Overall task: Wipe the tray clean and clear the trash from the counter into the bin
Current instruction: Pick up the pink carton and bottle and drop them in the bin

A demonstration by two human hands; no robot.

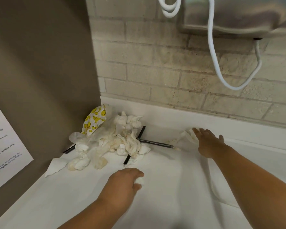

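A heap of crumpled, stained white napkins (pixel 112 141) lies in the back left corner of the white counter (pixel 172 187). A wrapper with yellow smiley faces (pixel 94 120) leans on the heap. Black straws (pixel 155 143) stick out from under it. My left hand (pixel 124 182) hovers in front of the heap and grips a small white paper wad (pixel 139 180). Farther right, near the backsplash, my right hand (pixel 208 142) reaches out with straight fingers that touch a crumpled napkin (pixel 186 135). No tray or bin is in view.
A brown panel (pixel 45 80) with a printed notice (pixel 5 142) walls off the left side. Behind the counter rises a brick wall (pixel 172 71). A white cable (pixel 213 55) hangs from a metal unit (pixel 238 14) at the top right. A torn paper scrap (pixel 55 167) lies by the panel.
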